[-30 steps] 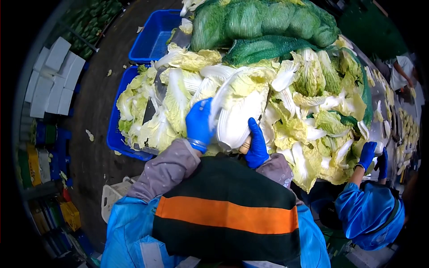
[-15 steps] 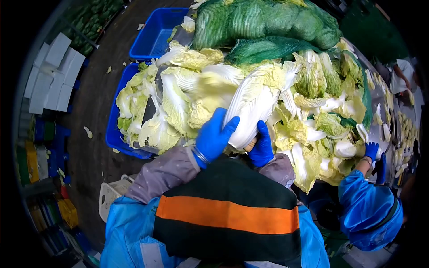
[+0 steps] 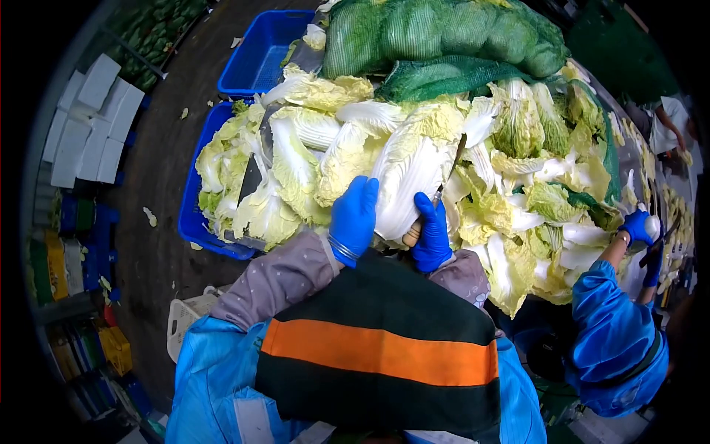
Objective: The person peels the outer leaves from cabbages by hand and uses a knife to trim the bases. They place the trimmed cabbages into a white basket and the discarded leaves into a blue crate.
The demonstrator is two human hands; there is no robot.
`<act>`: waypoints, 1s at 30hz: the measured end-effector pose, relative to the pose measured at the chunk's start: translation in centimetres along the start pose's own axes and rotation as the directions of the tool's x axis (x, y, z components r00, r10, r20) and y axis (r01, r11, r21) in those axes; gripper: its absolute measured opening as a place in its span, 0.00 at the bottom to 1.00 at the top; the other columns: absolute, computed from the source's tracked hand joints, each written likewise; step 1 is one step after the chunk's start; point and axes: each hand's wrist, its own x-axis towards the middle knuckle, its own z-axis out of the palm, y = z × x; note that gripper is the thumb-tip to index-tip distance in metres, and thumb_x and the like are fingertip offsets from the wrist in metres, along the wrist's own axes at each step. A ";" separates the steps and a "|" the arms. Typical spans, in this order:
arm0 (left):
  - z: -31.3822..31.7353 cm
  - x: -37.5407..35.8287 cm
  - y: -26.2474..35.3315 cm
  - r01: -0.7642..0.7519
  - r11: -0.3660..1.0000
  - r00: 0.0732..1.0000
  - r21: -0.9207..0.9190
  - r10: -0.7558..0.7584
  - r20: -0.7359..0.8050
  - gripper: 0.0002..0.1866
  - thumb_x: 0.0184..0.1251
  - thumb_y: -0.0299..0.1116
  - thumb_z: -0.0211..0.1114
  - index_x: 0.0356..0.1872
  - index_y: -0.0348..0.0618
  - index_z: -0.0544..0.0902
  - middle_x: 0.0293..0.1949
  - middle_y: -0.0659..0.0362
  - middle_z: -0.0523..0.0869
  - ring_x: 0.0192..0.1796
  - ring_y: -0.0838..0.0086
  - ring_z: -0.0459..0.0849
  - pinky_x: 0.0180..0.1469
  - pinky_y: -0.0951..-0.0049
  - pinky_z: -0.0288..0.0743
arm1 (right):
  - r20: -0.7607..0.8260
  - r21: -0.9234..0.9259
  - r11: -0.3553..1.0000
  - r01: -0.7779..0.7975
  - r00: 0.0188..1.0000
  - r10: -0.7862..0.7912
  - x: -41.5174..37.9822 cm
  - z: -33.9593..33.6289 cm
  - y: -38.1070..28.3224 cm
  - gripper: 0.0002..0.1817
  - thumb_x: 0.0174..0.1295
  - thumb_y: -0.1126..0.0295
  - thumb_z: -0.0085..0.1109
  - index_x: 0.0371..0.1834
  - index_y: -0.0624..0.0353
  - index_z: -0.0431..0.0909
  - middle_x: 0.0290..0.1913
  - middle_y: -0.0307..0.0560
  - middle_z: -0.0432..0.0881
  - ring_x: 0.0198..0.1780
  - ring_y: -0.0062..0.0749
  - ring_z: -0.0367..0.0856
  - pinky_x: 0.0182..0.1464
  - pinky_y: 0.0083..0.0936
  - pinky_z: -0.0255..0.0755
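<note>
A pale napa cabbage (image 3: 414, 174) lies tilted in front of me, its white stem end towards my apron. My left hand (image 3: 353, 216) grips its left side near the base, with the thumb hidden from view. On the other side, my right hand (image 3: 430, 233) is closed around the wooden handle of a knife (image 3: 411, 235). The blade runs up along the cabbage's right edge, pointing away from me. Loose yellow-white cabbage leaves (image 3: 296, 163) lie on both sides of the cabbage.
Green mesh sacks of cabbages (image 3: 436, 33) lie at the back. A blue crate (image 3: 186, 214) full of leaves stands at left, with another blue crate (image 3: 255, 48) behind it. At right, a co-worker's gloved hand (image 3: 636, 226) holds a white cabbage piece.
My left hand has shifted slightly on the cabbage. The knife blade now shows beside it. A leaf blurred in motion on the left now lies still. The co-worker's hand moved up and right.
</note>
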 end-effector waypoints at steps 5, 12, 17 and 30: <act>-0.2 1.3 -3.0 0.150 0.962 0.989 -0.226 -0.147 0.029 0.10 0.67 0.33 0.52 0.31 0.37 0.74 0.25 0.54 0.76 0.29 0.72 0.75 0.34 0.72 0.70 | 0.050 0.163 0.986 -0.029 0.999 0.021 -0.4 -0.1 0.5 0.32 0.53 0.74 0.59 0.62 0.64 0.58 0.53 0.57 0.72 0.53 0.48 0.75 0.53 0.48 0.72; -0.7 0.8 2.5 0.157 0.987 0.982 0.021 -0.159 0.105 0.20 0.67 0.47 0.53 0.41 0.36 0.71 0.31 0.40 0.80 0.35 0.46 0.79 0.33 0.59 0.71 | -0.023 -0.059 0.994 0.088 0.996 -0.089 0.0 0.2 0.6 0.31 0.49 0.78 0.61 0.59 0.67 0.62 0.51 0.55 0.74 0.48 0.44 0.77 0.49 0.41 0.74; -0.7 0.5 1.8 0.187 0.980 0.980 -0.073 -0.180 0.090 0.15 0.67 0.41 0.54 0.36 0.36 0.73 0.29 0.41 0.79 0.34 0.47 0.79 0.32 0.61 0.71 | -0.018 -0.050 0.999 0.008 1.000 -0.009 -0.1 -0.6 0.9 0.31 0.51 0.75 0.60 0.60 0.65 0.60 0.52 0.56 0.74 0.49 0.46 0.77 0.50 0.42 0.74; -0.7 1.3 -0.7 0.169 0.959 0.978 -0.226 -0.134 0.159 0.16 0.65 0.42 0.58 0.37 0.37 0.70 0.27 0.53 0.78 0.28 0.71 0.75 0.33 0.70 0.71 | -0.005 -0.132 0.991 0.003 1.000 -0.004 -0.2 -0.4 0.8 0.30 0.51 0.77 0.59 0.60 0.66 0.61 0.51 0.53 0.75 0.50 0.43 0.77 0.51 0.41 0.74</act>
